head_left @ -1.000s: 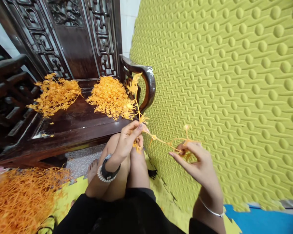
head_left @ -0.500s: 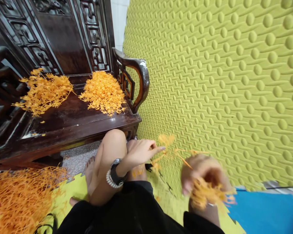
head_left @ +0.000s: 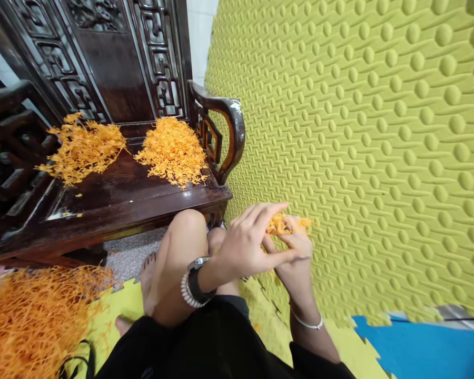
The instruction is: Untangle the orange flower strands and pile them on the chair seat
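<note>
Both of my hands meet in front of my knees around a small bundle of thin orange plastic-looking sprigs (head_left: 283, 223). My right hand (head_left: 296, 258) is closed on the bundle from the right, its fingers bent against it. At the bundle's left end is my left hand (head_left: 245, 242), fingers stretched out, with the index finger above and the thumb reaching below towards the right fingers. Part of the bundle is hidden by the hands. On the dark wooden chair (head_left: 114, 192) lie a loose left pile (head_left: 89, 150) and a denser right pile (head_left: 174, 152) of similar orange pieces.
A large heap of orange strands (head_left: 35, 316) lies on the floor at lower left, near a black strap (head_left: 89, 358). An embossed yellow mat (head_left: 359, 158) stands up on the right. A blue mat (head_left: 430, 347) lies at lower right. The chair's armrest (head_left: 233, 126) curves beside the yellow mat.
My right hand has come up and left with its bunch of sprigs to meet my left hand. My left hand has opened from a pinching pose and moved slightly right. The view has shifted a little.
</note>
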A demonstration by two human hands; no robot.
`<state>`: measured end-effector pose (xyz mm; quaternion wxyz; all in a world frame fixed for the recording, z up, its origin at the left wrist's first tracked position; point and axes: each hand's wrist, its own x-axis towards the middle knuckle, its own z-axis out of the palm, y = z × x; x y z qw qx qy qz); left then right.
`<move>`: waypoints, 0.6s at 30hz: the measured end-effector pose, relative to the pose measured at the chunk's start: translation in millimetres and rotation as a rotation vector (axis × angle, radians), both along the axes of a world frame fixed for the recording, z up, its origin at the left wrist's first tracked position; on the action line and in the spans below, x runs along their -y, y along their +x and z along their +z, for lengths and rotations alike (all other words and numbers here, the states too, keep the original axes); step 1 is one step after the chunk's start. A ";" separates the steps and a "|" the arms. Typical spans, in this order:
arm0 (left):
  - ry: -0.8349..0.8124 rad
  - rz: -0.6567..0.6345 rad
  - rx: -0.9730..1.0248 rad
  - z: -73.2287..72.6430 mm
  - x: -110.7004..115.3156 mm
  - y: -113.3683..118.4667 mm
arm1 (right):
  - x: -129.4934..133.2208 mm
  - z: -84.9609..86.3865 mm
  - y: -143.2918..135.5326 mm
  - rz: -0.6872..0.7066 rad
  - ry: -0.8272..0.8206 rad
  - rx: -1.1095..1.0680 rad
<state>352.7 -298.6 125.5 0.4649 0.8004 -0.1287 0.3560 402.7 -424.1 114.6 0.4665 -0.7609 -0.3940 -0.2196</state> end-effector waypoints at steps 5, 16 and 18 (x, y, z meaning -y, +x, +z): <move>-0.195 0.180 -0.074 -5.4 7.1 17.2 | -3.1 -6.2 -5.3 0.170 0.045 -0.344; -0.527 0.108 0.030 11.4 -6.8 67.4 | -22.0 -0.3 -15.3 0.071 0.215 -0.498; -0.511 0.024 0.029 20.0 1.8 75.5 | -19.0 3.3 -10.9 -0.002 0.264 -0.474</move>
